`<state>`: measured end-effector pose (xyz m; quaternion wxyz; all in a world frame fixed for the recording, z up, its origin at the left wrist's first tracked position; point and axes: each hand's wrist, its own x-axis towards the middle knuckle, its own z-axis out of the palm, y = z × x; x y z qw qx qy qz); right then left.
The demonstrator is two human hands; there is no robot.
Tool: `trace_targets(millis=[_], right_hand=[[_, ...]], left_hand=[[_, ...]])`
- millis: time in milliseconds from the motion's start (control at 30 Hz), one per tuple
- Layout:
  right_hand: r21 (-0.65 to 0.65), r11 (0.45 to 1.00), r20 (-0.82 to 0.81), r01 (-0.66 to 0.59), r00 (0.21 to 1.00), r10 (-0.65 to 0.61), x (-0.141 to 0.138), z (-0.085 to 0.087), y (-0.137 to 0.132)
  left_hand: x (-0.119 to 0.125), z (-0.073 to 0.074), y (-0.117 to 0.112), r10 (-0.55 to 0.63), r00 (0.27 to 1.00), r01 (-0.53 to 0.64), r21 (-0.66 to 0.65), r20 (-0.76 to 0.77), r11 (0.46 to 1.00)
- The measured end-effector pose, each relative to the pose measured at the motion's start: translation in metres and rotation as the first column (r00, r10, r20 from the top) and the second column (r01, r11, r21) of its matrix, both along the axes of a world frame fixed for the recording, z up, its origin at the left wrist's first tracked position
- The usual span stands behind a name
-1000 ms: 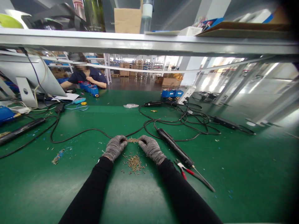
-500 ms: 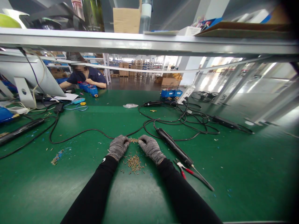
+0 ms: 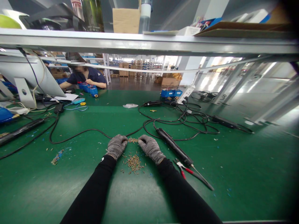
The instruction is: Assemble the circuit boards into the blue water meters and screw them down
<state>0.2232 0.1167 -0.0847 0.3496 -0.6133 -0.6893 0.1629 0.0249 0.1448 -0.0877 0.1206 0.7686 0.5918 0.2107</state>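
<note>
My left hand [image 3: 117,146], in a grey knitted glove, has its fingers curled in at the left edge of a small pile of brass-coloured screws [image 3: 133,140]. At that pile's right edge is my right hand [image 3: 150,147], gloved alike, with thumb and fingers pinched together. Whatever lies between the fingertips of either hand is too small or hidden to make out. A larger heap of the same small screws [image 3: 134,163] spreads on the green mat [image 3: 126,199] nearer to me, between my forearms.
To the right lie a black electric screwdriver [image 3: 175,146] and red-handled cutters [image 3: 181,168], with looped black cables [image 3: 149,119] behind. At left are another black tool [image 3: 22,131] and a monitor [image 3: 30,76]. A shelf [image 3: 149,42] spans above. Across the bench a person [image 3: 86,76] handles blue parts.
My left hand has shifted slightly left, away from the small pile of screws. My right hand stays where it was.
</note>
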Motion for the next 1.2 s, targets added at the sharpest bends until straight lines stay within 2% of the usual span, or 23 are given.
trace_targets(millis=[233, 400, 467, 533, 633, 867, 1000, 1200], right_hand=[[-0.011, 1.0, 0.003, -0.002, 1.0, 0.002, -0.002, 0.001, -0.001], [-0.023, 1.0, 0.005, 0.0, 1.0, 0.0, -0.002, 0.004, -0.002], [-0.027, 1.0, 0.004, 0.005, 1.0, -0.005, -0.001, 0.004, -0.002], [-0.031, 0.999, 0.002, 0.01, 1.0, -0.01, 0.0, 0.004, -0.001], [-0.038, 0.999, -0.002, 0.012, 1.0, -0.012, 0.001, 0.003, 0.0], [-0.036, 0.999, -0.003, 0.01, 1.0, -0.01, -0.001, 0.005, -0.001], [-0.029, 1.0, 0.0, 0.009, 1.0, -0.009, -0.001, 0.006, -0.001], [-0.027, 1.0, -0.002, 0.006, 1.0, -0.007, -0.001, 0.004, -0.001]], left_hand=[[0.008, -0.001, 0.0, 0.026, 1.0, -0.026, 0.02, -0.001, 0.999], [0.01, 0.005, -0.002, 0.052, 0.995, -0.052, 0.004, 0.08, 0.999], [0.005, 0.011, -0.005, 0.006, 0.99, -0.002, -0.028, 0.142, 1.0], [-0.002, 0.017, -0.008, -0.084, 0.975, 0.102, -0.077, 0.208, 0.992], [-0.009, 0.02, -0.012, -0.175, 0.947, 0.213, -0.116, 0.27, 0.97], [-0.001, -0.002, -0.004, 0.006, 0.985, -0.007, 0.008, 0.17, 1.0], [0.004, -0.008, 0.001, -0.027, 0.994, 0.022, 0.045, 0.106, 0.999], [0.006, -0.005, 0.001, -0.008, 0.999, 0.007, 0.052, 0.034, 0.999]])
